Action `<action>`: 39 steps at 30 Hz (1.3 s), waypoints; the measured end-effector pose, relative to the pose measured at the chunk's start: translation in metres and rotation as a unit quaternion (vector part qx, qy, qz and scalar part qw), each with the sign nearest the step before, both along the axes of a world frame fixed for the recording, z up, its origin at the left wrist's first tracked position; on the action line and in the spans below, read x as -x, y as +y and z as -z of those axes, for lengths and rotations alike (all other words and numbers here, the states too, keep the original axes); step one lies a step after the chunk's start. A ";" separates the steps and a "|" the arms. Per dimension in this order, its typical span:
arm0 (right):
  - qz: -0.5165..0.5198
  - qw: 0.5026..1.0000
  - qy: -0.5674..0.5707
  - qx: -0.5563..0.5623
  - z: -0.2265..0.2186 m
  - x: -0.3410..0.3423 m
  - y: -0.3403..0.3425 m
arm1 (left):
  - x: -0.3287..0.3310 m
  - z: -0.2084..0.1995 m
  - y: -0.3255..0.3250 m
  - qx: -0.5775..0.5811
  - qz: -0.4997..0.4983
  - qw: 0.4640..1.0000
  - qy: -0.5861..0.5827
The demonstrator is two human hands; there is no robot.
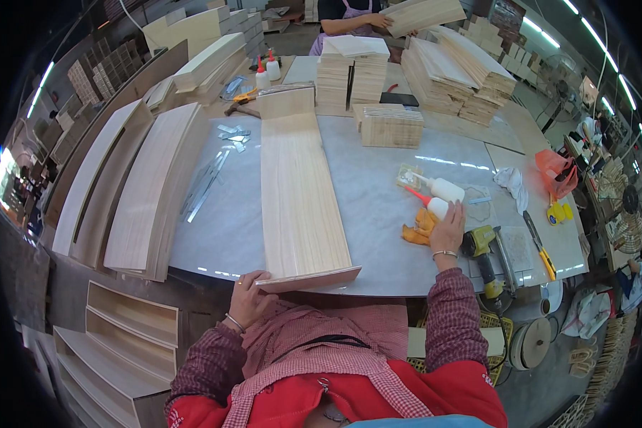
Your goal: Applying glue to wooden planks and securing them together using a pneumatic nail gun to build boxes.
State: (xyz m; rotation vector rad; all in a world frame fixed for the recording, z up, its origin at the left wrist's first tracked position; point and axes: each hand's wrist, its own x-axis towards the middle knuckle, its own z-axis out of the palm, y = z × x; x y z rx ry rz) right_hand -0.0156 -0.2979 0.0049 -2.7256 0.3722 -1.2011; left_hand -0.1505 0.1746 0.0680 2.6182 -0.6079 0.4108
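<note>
A long pale wooden board (299, 185) lies lengthwise in front of me, with a short upright end piece (310, 279) across its near end and another piece (285, 102) at its far end. My left hand (251, 298) is closed at the left corner of the near end piece; its fingertips are partly hidden. To the right, my right hand (447, 234) is closed around a white glue bottle with a red nozzle (437, 207), which lies tilted on the table. A second white bottle (447, 190) lies just beyond it, and an orange cloth (420, 228) sits beside the hand.
A green power drill (481, 242) and a yellow-handled cutter (541, 246) lie at right. Metal strips (208, 183) lie left of the board. Stacked panels (153, 192) line the left edge; wood blocks (391, 125) stand farther back. Across the table, a person holds a board (422, 14).
</note>
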 end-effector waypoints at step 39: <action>-0.109 0.994 0.018 0.004 0.008 0.002 -0.009 | -0.022 -0.116 0.363 -0.090 -0.607 0.782 0.113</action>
